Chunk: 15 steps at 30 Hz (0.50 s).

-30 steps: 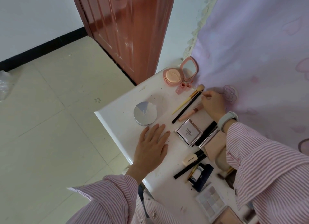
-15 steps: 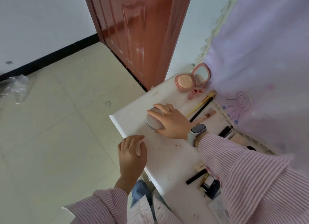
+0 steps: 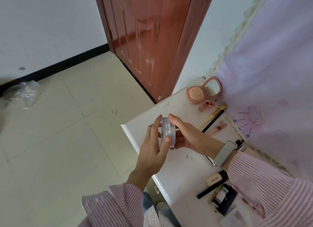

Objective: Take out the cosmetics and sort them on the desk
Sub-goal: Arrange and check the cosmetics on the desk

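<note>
Holding a round clear-sided compact point(image 3: 167, 132) on edge between both hands, the person seems to be at the checking stage of the sort: the case is lifted off the table point(image 3: 184, 160), above its near-left corner, and has not yet been given a place. The left hand point(image 3: 153, 152) comes up from below with its fingers nearly straight along the case's left face and its thumb pressed on the lower rim. The right hand point(image 3: 189, 135) reaches across from the right, palm towards the case, thumb on the top rim; its fingers lie behind the case and I cannot tell how far they curl. Judging from this grip, the next move calls either for twisting the lid or for setting the case flat in a free patch among the rest, and the smooth rim could slip if one hand lets go first.

Below the right wrist, which bears a grey watch point(image 3: 224, 153), lie a cream tube point(image 3: 215, 178), a black pencil point(image 3: 212, 187) and a dark jar point(image 3: 221, 194) on the near part of the table. Beyond the right hand lie a yellow-handled brush point(image 3: 213, 115), a thin black stick point(image 3: 213, 121) beside it and a pink lip tube point(image 3: 220, 127). Farthest off, at the far corner, an open pink mirror compact point(image 3: 203, 91) stands against the lilac curtain point(image 3: 271, 74), with small pink tubes point(image 3: 205, 105) just in front of it.
</note>
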{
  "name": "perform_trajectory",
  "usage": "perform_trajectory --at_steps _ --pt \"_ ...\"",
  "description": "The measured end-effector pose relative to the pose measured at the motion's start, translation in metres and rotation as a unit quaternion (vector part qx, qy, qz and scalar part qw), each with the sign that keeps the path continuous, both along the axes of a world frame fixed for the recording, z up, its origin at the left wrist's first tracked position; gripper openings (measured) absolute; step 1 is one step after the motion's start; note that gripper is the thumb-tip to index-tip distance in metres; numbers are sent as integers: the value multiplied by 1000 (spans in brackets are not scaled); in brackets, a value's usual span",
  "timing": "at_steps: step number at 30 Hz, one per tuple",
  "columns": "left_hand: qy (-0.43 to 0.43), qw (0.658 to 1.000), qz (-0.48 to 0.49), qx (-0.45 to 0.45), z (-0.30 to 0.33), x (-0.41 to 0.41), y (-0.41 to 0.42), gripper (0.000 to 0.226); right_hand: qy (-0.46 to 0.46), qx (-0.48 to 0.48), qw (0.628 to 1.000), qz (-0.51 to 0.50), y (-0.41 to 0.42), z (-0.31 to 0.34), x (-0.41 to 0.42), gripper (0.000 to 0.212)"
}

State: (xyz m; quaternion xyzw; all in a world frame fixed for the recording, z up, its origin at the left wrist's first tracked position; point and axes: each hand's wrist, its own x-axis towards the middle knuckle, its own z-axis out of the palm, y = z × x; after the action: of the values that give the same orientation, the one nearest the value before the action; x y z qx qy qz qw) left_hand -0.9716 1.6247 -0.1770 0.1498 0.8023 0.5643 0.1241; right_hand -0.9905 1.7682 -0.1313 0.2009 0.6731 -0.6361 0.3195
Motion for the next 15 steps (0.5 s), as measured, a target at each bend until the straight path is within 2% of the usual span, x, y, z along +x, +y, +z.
perform_trajectory --at_steps 3,5,7,10,13,15 --pt "9 1000 -5 13 0 -3 1 65 -13 -6 1000 1 -2 5 6 66" --pt "21 999 -14 29 2 -4 1 58 -6 10 1000 -2 -5 7 9 62" --pt "-3 997 -7 73 4 -3 3 45 40 86 995 21 -6 9 10 53" --pt "-127 980 13 153 2 -3 6 61 161 172 969 70 -5 12 12 48" --pt "-261 947 -17 188 2 -12 7 75 240 243 926 160 2 16 14 76" --pt "-362 900 -63 236 2 -19 4 72 292 299 875 243 8 18 14 92"
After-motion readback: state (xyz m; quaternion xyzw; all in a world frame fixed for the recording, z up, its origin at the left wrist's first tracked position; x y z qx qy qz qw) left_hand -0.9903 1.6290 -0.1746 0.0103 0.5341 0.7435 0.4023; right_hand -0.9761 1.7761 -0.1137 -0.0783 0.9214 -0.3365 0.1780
